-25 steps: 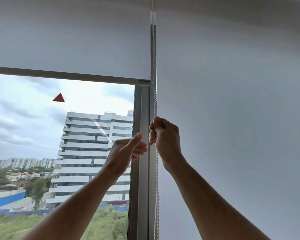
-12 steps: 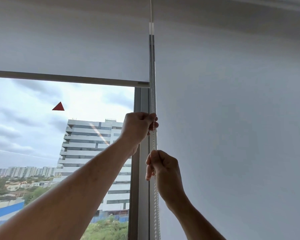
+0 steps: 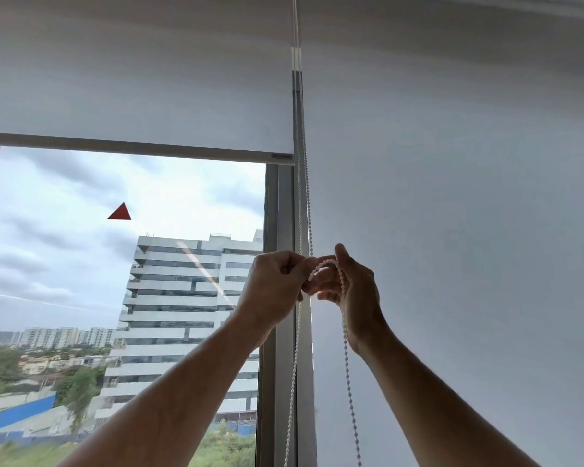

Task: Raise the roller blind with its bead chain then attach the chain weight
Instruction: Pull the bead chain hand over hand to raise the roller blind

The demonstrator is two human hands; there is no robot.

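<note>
A white roller blind [image 3: 135, 79] hangs partly raised over the left window, its grey bottom bar [image 3: 149, 148] well above my hands. The white bead chain [image 3: 307, 203] runs down beside the window frame. My left hand [image 3: 273, 288] is closed in a fist on the chain at mid-height. My right hand [image 3: 354, 288] sits right beside it, fingers curled, with a loop of chain draped over them and a strand [image 3: 349, 392] falling below. No chain weight is visible.
A second white blind [image 3: 469, 230] covers the window to the right, fully lowered. The grey vertical window frame [image 3: 279, 365] stands between the two. A red triangle sticker [image 3: 119, 212] is on the glass; buildings lie outside.
Both hands have come together at the same height on the chain; my left dropped, my right rose. The chain now loops over my right fingers. The blind's bottom bar looks about the same height.
</note>
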